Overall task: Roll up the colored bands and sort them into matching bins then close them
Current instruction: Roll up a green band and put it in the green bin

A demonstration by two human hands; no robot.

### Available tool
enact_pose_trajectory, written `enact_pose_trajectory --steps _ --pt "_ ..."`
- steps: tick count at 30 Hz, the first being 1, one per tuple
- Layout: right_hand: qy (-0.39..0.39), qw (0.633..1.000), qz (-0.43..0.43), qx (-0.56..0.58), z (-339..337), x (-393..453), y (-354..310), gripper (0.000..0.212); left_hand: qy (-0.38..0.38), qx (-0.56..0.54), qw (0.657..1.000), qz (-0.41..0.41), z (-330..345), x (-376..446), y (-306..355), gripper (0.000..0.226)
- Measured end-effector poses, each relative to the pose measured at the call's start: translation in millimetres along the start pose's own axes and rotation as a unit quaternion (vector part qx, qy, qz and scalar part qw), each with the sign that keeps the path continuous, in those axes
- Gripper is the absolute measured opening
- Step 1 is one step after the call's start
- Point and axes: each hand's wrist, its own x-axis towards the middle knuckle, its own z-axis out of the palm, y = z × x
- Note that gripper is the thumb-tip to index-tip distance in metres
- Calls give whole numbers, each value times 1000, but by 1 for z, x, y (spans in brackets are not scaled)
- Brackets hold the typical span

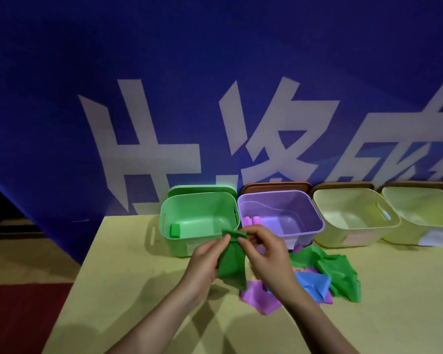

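Both hands, left hand (205, 259) and right hand (264, 254), pinch the green stretchy band (232, 267) at its rolled top edge, long axis hanging downward, just before the green plastic bin (187, 241) at frame centre.

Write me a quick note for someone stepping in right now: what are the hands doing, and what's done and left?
Left hand and right hand both pinch the top of a green band, just starting its roll.
Done: one green roll lies in the green bin; purple rolls lie in the purple bin.
Left: finish this roll and bin it; roll the loose bands (green, blue, purple) heaped on the table; close all bins, which stand open.
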Motion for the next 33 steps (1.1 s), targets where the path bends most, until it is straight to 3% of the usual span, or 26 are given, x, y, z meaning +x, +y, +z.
enact_pose_trajectory --steps 3,6,15,18,21,25,27,33 --pt "-4 995 -66 -70 -6 6 5 15 -18 -35 998 -40 1 12 1 27" --pt "-69 988 -106 -86 -11 8 11 22 -27 -42 997 -62 -1 17 4 28" --pt "-130 983 -98 -86 -10 6 17 25 -56 2 998 -4 -16 11 5 28" --pt "-144 986 -70 -53 -12 1 11 26 -47 -1 999 14 -17 6 0 28" --pt "-148 988 14 30 -18 -6 0 24 -27 -12 999 29 -11 -2 -3 21" --pt "-81 978 150 121 -16 -21 -12 18 -14 17 995 100 0 -15 -9 7" --pt "-71 979 158 109 -15 -29 -15 2 -12 55 988 141 4 -23 -11 14" --pt "-42 968 160 189 -27 -40 -20 19 -25 187 947 258 16 -49 -10 25"
